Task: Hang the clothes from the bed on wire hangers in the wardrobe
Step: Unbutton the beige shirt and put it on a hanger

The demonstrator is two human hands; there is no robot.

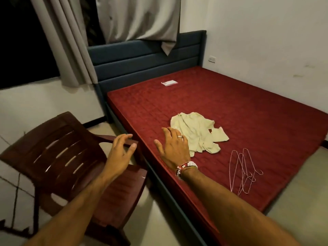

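Nothing is hung yet, as far as can be seen: 1 garment (197, 134) lies crumpled on the bed (248, 103) near its chair-side edge, and the hangers (243, 171) lie bare toward the foot corner. The wardrobe is out of view. The right hand (174, 146) reaches palm down at the garment's edge, fingers spread, grip wide and empty; contact is unclear. The left hand (120, 150) hovers over the chair (67, 150), fingers loosely curved, grip wide, holding nothing.

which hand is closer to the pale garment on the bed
Right. The right hand is just beside the pale garment; the left hand hovers farther off, over the chair.
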